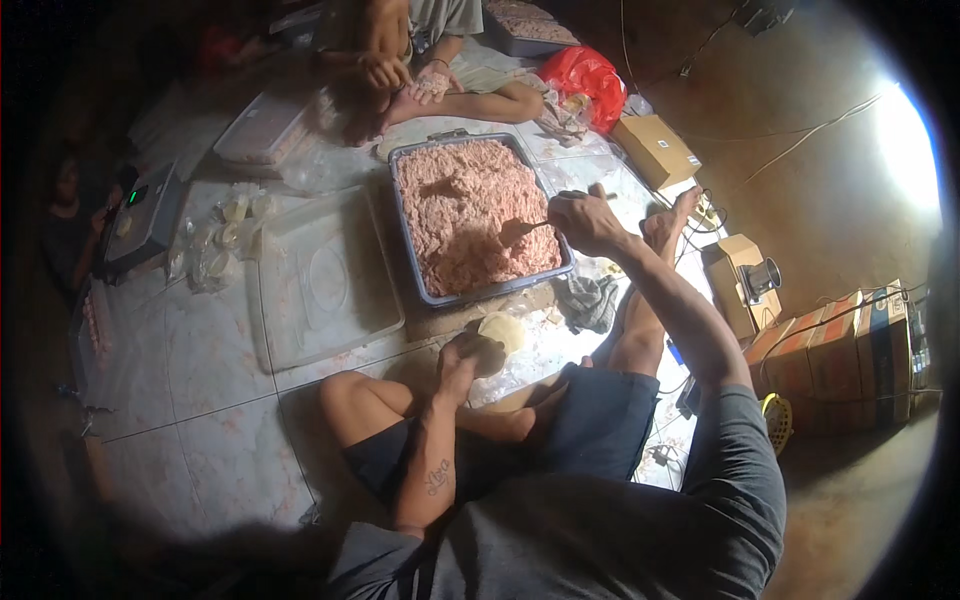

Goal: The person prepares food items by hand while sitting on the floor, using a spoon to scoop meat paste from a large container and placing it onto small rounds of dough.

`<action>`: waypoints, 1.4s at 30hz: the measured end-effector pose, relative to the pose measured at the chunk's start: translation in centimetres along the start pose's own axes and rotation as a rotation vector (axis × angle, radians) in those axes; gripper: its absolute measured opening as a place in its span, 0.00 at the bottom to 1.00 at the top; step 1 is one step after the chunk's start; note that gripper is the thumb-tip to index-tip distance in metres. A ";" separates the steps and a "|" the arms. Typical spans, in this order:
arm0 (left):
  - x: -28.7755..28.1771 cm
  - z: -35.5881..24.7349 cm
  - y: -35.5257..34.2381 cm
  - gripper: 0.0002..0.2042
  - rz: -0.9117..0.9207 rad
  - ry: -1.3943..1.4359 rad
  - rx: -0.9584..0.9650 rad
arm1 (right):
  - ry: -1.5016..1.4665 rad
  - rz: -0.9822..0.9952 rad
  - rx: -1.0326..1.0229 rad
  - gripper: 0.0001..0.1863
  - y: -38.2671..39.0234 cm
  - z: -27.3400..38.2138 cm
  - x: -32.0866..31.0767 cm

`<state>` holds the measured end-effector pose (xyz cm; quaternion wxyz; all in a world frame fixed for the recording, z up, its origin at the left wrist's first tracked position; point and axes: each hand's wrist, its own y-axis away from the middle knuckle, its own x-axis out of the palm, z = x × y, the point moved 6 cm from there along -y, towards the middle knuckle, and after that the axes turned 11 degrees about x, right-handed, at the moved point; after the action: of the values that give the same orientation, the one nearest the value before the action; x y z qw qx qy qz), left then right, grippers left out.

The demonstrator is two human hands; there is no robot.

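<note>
Scooping soft mince from the tray
Right hand clamps a spoon by its handle (sticky stuff); left hand cups a floppy wrapper.

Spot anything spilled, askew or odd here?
Nothing spilled. The tray of minced meat sits on the floor, right hand scooping with a spoon, left hand holding a wrapper. A crumpled rag lies beside the tray.

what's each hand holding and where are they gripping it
The right hand holds a spoon by the end of its handle, its bowl in the minced meat tray. The left hand cups a round dough wrapper at its edge.
</note>
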<state>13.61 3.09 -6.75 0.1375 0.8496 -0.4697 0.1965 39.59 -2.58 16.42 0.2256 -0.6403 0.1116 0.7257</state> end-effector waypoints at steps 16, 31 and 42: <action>6.2 -12.5 0.1 0.50 0.063 0.975 0.162 | -0.800 -0.234 0.155 0.13 16.3 11.1 4.9; 3.8 -6.4 0.4 0.45 -0.194 1.069 -0.003 | -0.442 0.184 0.259 0.23 18.3 13.3 5.0; 0.1 -3.9 1.9 0.43 -0.209 1.163 -0.033 | -0.415 0.259 0.125 0.19 18.6 13.6 3.7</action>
<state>11.27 3.63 -3.19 0.4041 0.6421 -0.2339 0.6080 18.57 -12.00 12.57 0.1881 -0.4426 0.1886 0.8562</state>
